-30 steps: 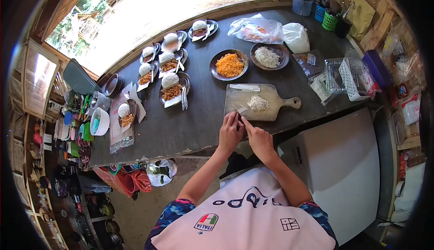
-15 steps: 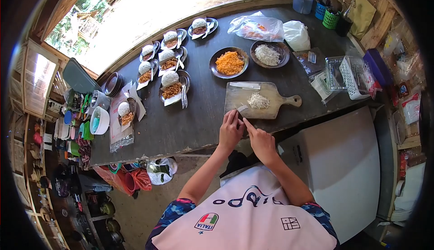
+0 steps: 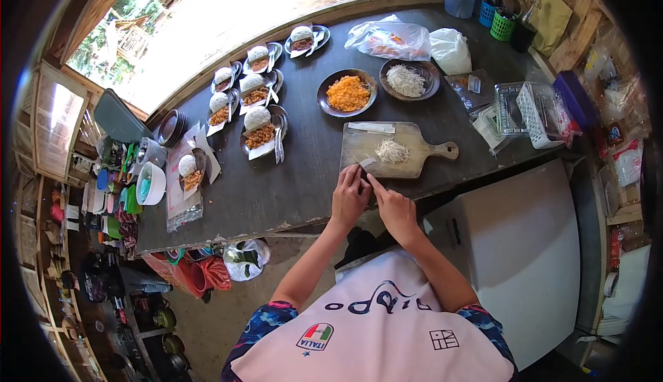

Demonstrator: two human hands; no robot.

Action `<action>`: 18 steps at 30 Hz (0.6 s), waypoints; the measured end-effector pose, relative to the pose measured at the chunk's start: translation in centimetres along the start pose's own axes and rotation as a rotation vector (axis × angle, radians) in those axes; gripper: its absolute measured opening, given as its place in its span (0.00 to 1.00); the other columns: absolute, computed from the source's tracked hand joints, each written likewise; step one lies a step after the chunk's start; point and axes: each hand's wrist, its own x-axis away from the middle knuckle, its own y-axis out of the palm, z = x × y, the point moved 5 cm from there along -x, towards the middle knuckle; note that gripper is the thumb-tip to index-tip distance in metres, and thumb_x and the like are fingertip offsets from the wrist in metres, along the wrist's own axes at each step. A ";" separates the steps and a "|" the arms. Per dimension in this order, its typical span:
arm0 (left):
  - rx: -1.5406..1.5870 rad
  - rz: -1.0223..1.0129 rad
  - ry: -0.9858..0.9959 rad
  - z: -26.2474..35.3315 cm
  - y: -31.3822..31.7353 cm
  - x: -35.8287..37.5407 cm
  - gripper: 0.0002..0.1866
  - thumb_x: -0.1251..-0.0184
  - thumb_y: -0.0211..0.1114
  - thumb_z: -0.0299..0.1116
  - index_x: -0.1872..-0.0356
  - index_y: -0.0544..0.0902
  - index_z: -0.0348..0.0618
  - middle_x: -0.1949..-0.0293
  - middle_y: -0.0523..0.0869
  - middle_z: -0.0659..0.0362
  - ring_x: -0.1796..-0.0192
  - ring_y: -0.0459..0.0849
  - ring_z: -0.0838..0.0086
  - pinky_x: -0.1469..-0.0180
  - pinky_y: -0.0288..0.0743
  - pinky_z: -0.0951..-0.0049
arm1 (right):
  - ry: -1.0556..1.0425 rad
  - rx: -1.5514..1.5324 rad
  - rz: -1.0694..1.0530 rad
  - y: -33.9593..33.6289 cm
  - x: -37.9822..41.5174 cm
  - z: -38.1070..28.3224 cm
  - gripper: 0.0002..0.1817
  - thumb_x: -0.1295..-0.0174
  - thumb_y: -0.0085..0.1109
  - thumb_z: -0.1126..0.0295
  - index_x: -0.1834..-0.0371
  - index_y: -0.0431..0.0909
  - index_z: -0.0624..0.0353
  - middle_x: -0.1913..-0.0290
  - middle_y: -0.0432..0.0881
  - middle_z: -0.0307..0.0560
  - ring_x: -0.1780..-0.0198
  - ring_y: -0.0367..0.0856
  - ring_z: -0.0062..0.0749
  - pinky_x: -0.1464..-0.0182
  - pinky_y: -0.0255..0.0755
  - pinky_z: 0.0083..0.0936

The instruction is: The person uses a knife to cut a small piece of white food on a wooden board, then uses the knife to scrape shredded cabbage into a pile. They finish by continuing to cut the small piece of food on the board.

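Note:
A wooden cutting board (image 3: 414,164) lies near the table's front edge, bearing a small heap of white vegetable shreds (image 3: 392,150) and flat white vegetable pieces (image 3: 371,128) along its far side. My left hand (image 3: 350,197) is at the board's near left corner, its fingers bent together and pressed down; what they hold is hidden under them. Close beside it, my right hand (image 3: 396,213) is closed with the index finger stretched forward along a knife (image 3: 364,173), which is mostly hidden between the hands. A pale strip (image 3: 368,162) shows just beyond the fingertips.
Behind the board stand a bowl of orange shreds (image 3: 347,93) and a bowl of white shreds (image 3: 407,81). Several plates with rice and brown food (image 3: 258,133) fill the left of the dark table (image 3: 297,188). Plastic bags (image 3: 388,39) and a white basket (image 3: 540,116) lie farther out.
The view has shifted slightly, so the table things sit a little to the left. Both hands stay together at the board's near left corner, with hardly any movement.

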 end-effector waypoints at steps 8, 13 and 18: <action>-0.012 -0.046 0.013 -0.3 -0.3 -0.1 0.19 0.35 0.67 0.23 0.44 0.86 0.24 0.40 0.86 0.46 0.36 0.84 0.50 0.34 0.81 0.57 | 0.027 -0.001 -0.052 -0.1 0.4 0.1 0.27 0.17 0.50 0.60 0.17 0.69 0.27 0.63 0.89 0.56 0.62 0.92 0.58 0.59 0.86 0.54; -0.032 -0.062 0.025 -0.6 -0.1 0.0 0.20 0.34 0.67 0.25 0.43 0.86 0.23 0.39 0.86 0.45 0.35 0.84 0.51 0.34 0.82 0.58 | 0.007 0.003 -0.052 -0.1 -0.5 -0.3 0.27 0.18 0.51 0.60 0.17 0.69 0.27 0.63 0.89 0.56 0.62 0.92 0.58 0.59 0.86 0.54; -0.029 -0.028 0.027 -0.5 -0.1 0.2 0.18 0.35 0.67 0.24 0.45 0.87 0.24 0.41 0.86 0.46 0.37 0.84 0.51 0.35 0.82 0.57 | 0.045 0.018 -0.078 -0.8 0.8 -0.3 0.27 0.18 0.51 0.60 0.17 0.68 0.27 0.63 0.90 0.57 0.61 0.92 0.58 0.59 0.87 0.54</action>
